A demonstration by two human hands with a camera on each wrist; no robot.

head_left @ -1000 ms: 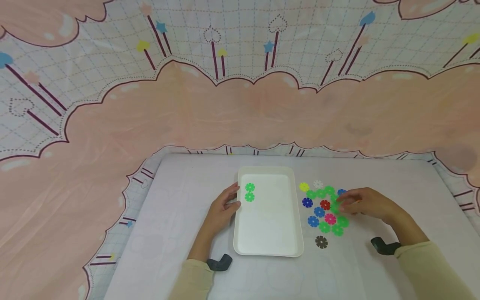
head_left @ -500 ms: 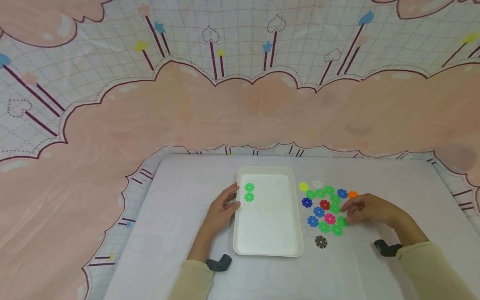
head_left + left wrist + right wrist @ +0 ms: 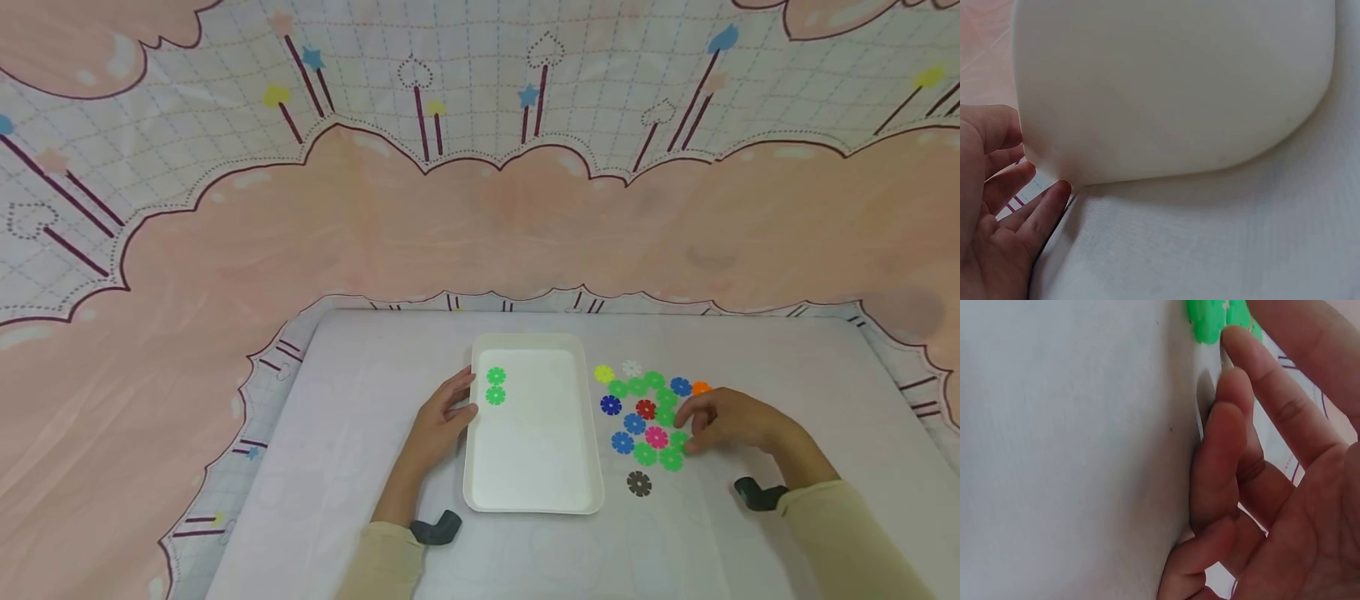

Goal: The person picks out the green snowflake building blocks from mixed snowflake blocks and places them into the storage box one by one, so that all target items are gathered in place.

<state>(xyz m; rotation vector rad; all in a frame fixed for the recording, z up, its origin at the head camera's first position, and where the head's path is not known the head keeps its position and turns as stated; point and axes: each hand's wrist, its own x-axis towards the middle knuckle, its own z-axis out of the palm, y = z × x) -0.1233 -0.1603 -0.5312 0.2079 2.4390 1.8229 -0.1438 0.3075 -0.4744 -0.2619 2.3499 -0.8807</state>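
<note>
Touching one white tray [image 3: 534, 454] holding two green discs [image 3: 496, 396]: one left hand [image 3: 441, 421].

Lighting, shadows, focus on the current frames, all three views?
Head: soft, fairly even light, faint shadow near the right hand; flower pieces small but colours distinct. Left wrist: dimmer, tray greyish, soft shadow below its edge. Right wrist: also dim, shadow on the table beside the fingers.

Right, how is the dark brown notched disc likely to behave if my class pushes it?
The dark brown disc lies flat, so it will probably slide rather than roll. It looks small beside the white tray, which suggests it is light. Its notched rim might snag on the nearest green disc if pushed into it.
</note>
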